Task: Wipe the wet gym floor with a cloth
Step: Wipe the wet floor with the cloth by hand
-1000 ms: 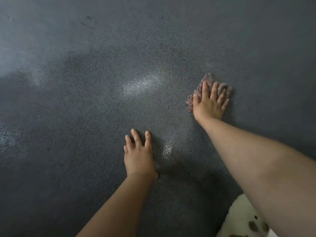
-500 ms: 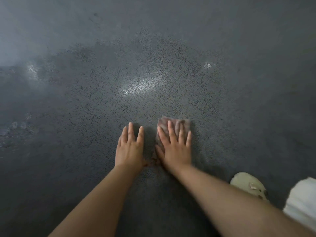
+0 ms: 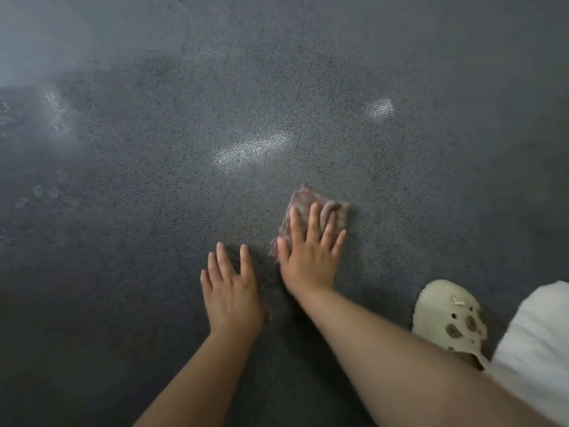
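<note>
Head | one cloth [image 3: 311,208] under right hand [image 3: 309,260] | left hand [image 3: 231,294] flat on floor [image 3: 123,272]

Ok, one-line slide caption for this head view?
Right hand presses a reddish cloth flat on the wet grey floor while the left hand braces beside it.

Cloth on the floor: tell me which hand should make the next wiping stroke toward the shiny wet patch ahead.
Right. The right hand already presses the cloth flat, and the shiny wet patch lies just ahead of it. The left hand rests bare on the floor, probably bracing.
</note>
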`<state>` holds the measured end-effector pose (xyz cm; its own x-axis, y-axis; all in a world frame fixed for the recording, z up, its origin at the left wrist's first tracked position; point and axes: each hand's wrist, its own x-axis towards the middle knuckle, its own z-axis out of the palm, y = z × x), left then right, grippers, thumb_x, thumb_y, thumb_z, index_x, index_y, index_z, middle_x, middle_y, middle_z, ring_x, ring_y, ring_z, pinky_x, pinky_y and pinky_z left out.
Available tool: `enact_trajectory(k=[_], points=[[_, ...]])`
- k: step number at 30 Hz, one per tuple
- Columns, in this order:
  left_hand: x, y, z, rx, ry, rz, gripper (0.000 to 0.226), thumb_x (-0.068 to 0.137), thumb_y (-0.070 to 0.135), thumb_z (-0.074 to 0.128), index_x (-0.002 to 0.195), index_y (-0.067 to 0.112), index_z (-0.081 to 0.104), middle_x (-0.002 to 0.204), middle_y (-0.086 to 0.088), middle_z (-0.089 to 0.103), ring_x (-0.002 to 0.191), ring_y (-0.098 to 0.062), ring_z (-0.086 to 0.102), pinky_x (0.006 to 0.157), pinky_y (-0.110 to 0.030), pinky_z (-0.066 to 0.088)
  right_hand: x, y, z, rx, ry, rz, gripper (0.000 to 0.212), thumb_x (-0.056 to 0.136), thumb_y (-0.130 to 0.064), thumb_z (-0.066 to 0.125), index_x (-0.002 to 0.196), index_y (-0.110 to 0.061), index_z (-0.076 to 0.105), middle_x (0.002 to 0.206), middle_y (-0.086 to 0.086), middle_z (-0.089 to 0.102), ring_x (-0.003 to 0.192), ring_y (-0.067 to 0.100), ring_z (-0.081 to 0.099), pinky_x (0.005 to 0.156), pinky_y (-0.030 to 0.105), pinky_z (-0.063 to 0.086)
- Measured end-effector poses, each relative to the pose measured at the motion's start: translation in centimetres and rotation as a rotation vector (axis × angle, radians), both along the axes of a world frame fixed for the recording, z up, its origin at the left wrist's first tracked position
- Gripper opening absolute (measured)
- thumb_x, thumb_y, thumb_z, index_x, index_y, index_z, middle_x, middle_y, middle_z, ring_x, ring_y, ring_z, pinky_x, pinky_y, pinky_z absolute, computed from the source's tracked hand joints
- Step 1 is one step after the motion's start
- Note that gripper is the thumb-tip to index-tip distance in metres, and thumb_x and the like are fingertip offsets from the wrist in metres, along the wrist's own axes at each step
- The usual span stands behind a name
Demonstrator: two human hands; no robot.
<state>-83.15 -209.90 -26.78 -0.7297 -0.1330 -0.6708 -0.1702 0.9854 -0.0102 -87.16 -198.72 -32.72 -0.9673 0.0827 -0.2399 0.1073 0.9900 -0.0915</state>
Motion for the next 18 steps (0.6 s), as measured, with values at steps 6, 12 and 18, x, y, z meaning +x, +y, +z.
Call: enact_trajectory(k=[6, 12, 18], points=[[2.0, 1.2, -0.5, -0.035, -0.040, -0.052, 0.126, 0.073, 0.058, 0.070, 0.146, 0.017, -0.025, 0.151, -0.023, -0.024, 0.143, -0.038, -0.013, 0.116, -0.047, 0.005, 3.0, 2.4, -0.7, 0.000, -0.051, 0.390, 0.064, 0.083, -0.058, 0.030, 0.141, -0.031, 0.037, 0.148, 0.011, 0.038, 0.136, 0.040, 0.031, 0.107, 0.061, 0.025], [2.1, 1.7, -0.9, -0.062, -0.056, -0.087, 0.134, 0.068, 0.062, 0.071, 0.144, 0.014, -0.029, 0.151, -0.026, -0.025, 0.143, -0.041, -0.012, 0.117, -0.045, 0.010, -4.8, 8.7, -0.1, 0.098, -0.110, 0.531, 0.064, 0.094, -0.061, 0.018, 0.148, -0.038, -0.009, 0.157, 0.002, -0.018, 0.143, 0.028, -0.018, 0.111, 0.049, -0.014], [2.2, 1.7, -0.9, -0.038, -0.014, -0.061, 0.136, 0.063, 0.061, 0.076, 0.147, 0.017, -0.021, 0.153, -0.023, -0.018, 0.144, -0.039, -0.008, 0.116, -0.044, 0.011, -3.6, 13.4, 0.2, 0.032, -0.095, -0.122, 0.062, 0.097, -0.057, 0.019, 0.150, -0.035, -0.004, 0.158, 0.002, -0.015, 0.144, 0.029, -0.015, 0.116, 0.049, -0.009]])
